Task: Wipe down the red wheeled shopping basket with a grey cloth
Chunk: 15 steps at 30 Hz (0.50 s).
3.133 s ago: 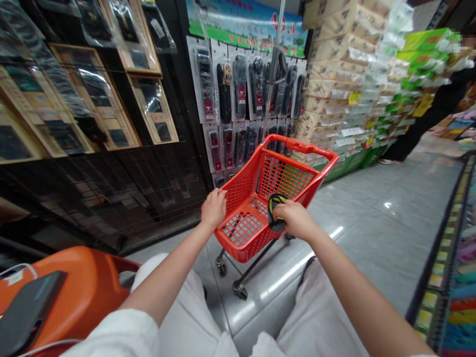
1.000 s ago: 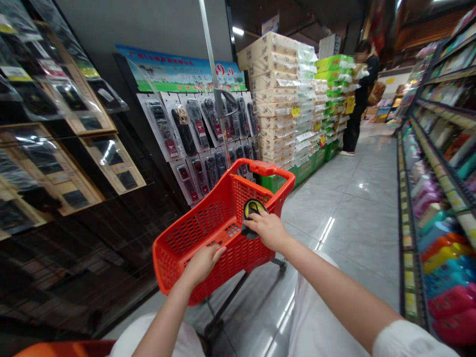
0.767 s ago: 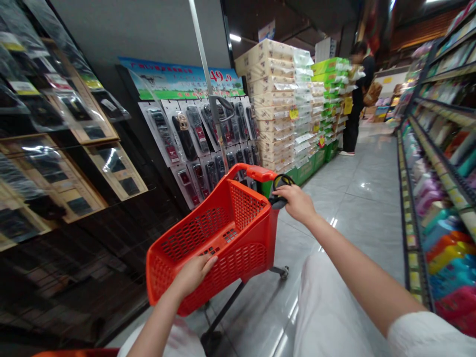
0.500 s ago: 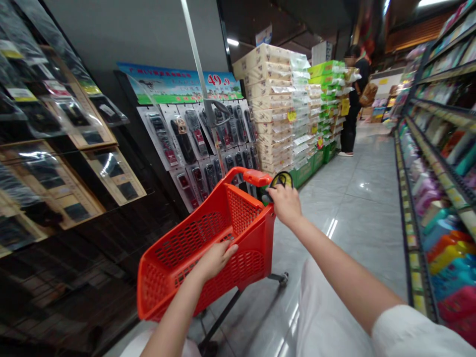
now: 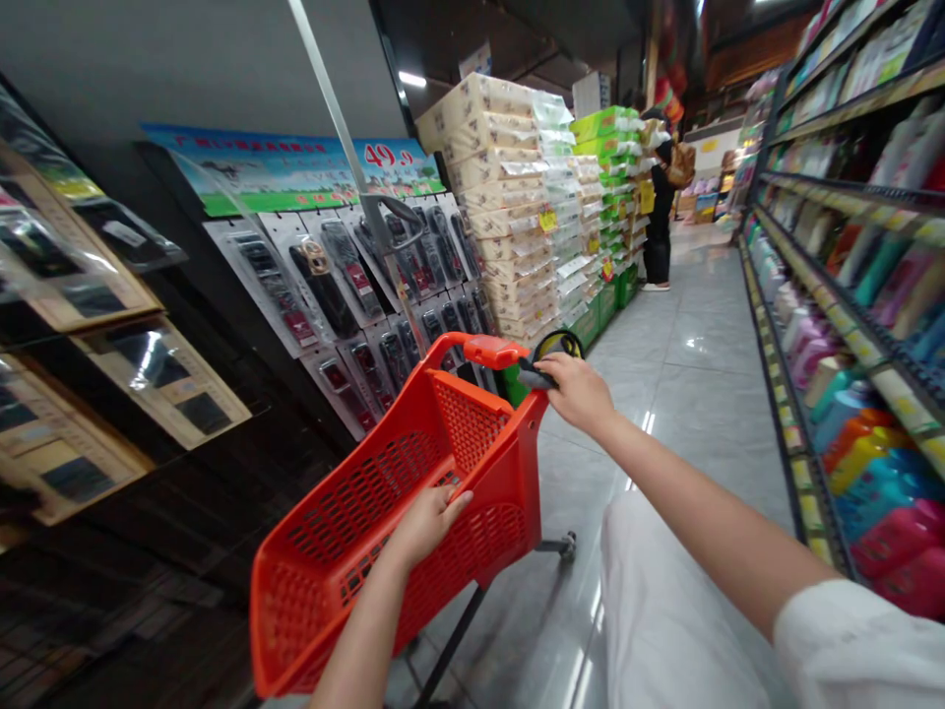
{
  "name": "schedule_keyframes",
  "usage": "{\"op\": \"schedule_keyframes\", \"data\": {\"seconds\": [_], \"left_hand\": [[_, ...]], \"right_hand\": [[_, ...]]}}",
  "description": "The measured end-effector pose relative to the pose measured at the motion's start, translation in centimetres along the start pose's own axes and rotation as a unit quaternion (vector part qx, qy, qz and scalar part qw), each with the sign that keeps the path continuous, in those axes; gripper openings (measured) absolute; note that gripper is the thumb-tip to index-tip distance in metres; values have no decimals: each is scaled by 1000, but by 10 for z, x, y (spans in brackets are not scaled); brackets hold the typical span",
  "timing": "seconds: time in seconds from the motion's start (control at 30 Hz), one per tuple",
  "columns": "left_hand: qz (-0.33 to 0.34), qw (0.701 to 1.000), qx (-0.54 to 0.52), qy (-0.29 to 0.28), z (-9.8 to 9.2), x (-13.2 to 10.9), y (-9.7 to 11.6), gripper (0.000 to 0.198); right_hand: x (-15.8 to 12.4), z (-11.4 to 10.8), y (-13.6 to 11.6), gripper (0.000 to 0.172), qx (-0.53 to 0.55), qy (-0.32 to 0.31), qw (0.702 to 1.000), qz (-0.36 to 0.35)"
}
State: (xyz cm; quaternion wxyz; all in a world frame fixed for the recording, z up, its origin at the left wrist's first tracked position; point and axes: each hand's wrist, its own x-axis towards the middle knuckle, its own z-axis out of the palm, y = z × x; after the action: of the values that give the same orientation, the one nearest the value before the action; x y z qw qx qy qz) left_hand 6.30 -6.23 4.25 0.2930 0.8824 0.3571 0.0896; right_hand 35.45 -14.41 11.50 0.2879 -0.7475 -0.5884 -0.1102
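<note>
A red plastic shopping cart (image 5: 472, 532) with perforated sides stands tilted across my view, and its basket shows nothing inside. My left hand (image 5: 428, 522) has its fingers hooked over the near rim, thumb lying along the outside. At the handle end, my right hand (image 5: 580, 391) is closed round the dark grey end of the handle, next to the red grip (image 5: 496, 350). Just behind that hand sits a black loop (image 5: 562, 341) with yellow inside; what it belongs to is unclear.
Belts in packs (image 5: 325, 276) hang on a rack at left, beside boxed goods (image 5: 152, 369). Stacked cartons (image 5: 509, 197) line the aisle beyond. Bottle shelves (image 5: 856, 345) run along the right. A person in dark clothes (image 5: 660, 217) stands further up the grey tiled floor (image 5: 701, 394).
The view has moved forward along the aisle and swung slightly right, so the racks and cartons shift left. Both hands keep their places on the cart.
</note>
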Motion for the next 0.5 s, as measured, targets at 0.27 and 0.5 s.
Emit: {"op": "schedule_keyframes", "data": {"seconds": [0.27,0.5], "left_hand": [[9,1000,-2,-23,-2,-2,-1,47],[4,1000,14,0,-3,-2,1,48]], "right_hand": [[82,5,-21,29,-150,-131,979,-38],[118,23,5,45,37,-101,992,59]]}}
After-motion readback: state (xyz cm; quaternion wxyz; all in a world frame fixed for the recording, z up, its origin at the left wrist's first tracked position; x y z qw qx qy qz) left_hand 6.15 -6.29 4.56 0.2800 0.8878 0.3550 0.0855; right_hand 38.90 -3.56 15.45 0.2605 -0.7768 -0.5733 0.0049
